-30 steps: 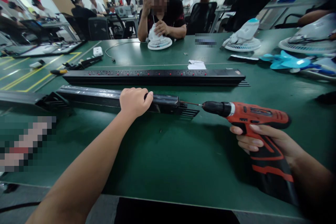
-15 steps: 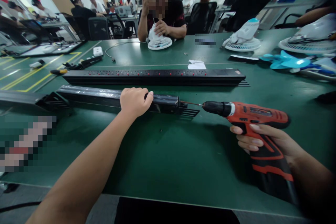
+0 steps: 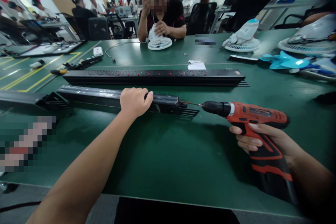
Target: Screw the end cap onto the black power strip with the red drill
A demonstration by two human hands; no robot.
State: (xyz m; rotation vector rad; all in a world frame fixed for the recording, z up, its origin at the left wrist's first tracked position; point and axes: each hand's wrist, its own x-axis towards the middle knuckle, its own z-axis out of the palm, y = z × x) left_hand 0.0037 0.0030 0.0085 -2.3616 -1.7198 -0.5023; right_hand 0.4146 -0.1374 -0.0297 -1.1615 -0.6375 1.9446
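My left hand is wrapped over a long black power strip housing lying on the green table, pressing near its right end. In my right hand is a red and black cordless drill, my fingers round its grip. A long thin bit runs from the chuck to the right end of the housing, where slotted black fins stick out. How far the tip goes inside is hidden. Just behind lies a second black power strip with a row of red-marked sockets.
Farther back, a person works on a small white fan. More fan parts and light-blue blades lie at the right. A yellow-handled tool is at the left, and a white paper scrap lies behind the strips.
My hands, the drill and the housing stay almost exactly where they were. Behind the table, a person in the background has shifted their head and raised arm slightly.
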